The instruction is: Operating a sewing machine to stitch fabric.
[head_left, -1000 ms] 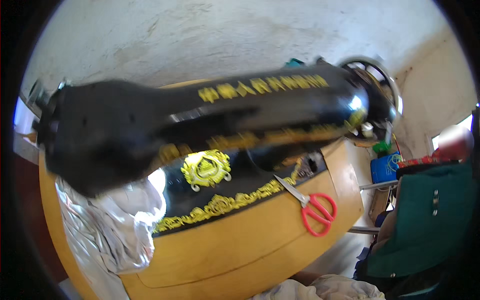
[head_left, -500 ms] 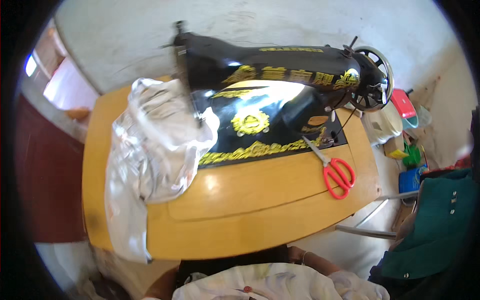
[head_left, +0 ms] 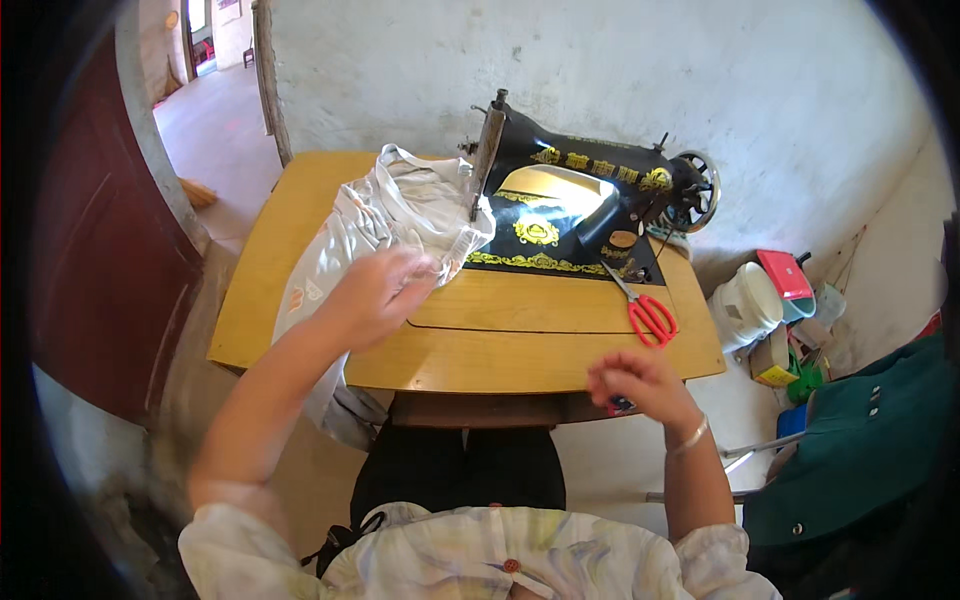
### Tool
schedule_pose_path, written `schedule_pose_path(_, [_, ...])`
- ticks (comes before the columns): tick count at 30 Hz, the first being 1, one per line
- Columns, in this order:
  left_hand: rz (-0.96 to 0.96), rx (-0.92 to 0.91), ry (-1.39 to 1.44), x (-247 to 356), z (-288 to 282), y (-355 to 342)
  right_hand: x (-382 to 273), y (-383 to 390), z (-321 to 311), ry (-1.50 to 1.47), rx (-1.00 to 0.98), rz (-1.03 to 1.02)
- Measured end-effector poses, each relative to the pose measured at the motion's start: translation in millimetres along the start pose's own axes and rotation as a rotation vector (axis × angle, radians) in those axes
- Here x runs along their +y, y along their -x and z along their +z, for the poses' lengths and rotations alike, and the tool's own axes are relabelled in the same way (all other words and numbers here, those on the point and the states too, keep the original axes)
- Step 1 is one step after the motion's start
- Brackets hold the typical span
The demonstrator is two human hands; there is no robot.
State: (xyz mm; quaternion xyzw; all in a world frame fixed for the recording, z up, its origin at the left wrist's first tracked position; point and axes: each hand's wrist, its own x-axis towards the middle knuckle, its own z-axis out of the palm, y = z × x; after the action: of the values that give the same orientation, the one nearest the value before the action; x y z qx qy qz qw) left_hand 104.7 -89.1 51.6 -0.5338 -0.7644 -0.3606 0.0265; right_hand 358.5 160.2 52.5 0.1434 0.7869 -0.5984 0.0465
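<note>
My left hand (head_left: 375, 290) is blurred and reaches over the near edge of a pale crumpled cloth (head_left: 400, 215); its fingers are spread and grip nothing that I can see. The cloth lies on the left half of a wooden sewing table (head_left: 520, 345) and hangs over its front edge. A black sewing machine (head_left: 590, 175) with gold ornament stands at the back right. Red-handled scissors (head_left: 648, 315) lie beside its base. My right hand (head_left: 640, 385) hovers at the table's front edge below the scissors, fingers curled; whether it pinches something is unclear.
A white bucket (head_left: 745, 305), a red lid (head_left: 785, 275) and small containers sit on the floor right of the table. Something covered in green cloth (head_left: 860, 450) stands at the lower right. A dark red door (head_left: 90, 250) is at the left, a grey wall behind.
The view has pulled back from close over the machine to the whole table. Both my arms have come into view, the left reaching to the cloth.
</note>
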Motion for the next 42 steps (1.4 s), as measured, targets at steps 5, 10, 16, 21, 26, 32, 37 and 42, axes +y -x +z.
schedule_pose_path(5, [0.156,0.001,-0.046,-51.9,75.1,-54.8,-33.8,-74.1,15.0,-0.340,0.088,-0.205])
schedule_pose_path(10, [0.194,-0.068,-0.165,-48.1,80.7,-56.0,-32.6,-182.8,-8.0,-0.621,0.131,-0.196])
schedule_pose_path(16, [0.226,-0.010,-0.145,-57.4,81.2,-61.1,-35.4,-311.6,-17.1,-1.042,0.033,-0.211])
schedule_pose_path(21, [0.093,-0.135,-0.045,-51.5,79.2,-67.0,-30.5,-338.9,-19.6,-1.282,-0.071,-0.480])
schedule_pose_path(26, [0.113,-0.074,-0.085,-56.2,79.7,-62.1,-57.5,-329.4,-6.2,-1.347,-0.293,-0.512])
schedule_pose_path(32, [0.115,-0.048,-0.216,-55.4,81.0,-59.1,7.1,-339.2,-23.4,-0.532,0.116,-0.340])
schedule_pose_path(37, [0.130,-0.129,-0.271,-51.2,58.3,-54.4,5.4,-261.8,12.2,0.420,0.199,-0.564])
schedule_pose_path(42, [0.145,-0.176,-0.263,-47.9,51.5,-59.0,1.9,-219.8,17.5,0.759,0.362,-0.780])
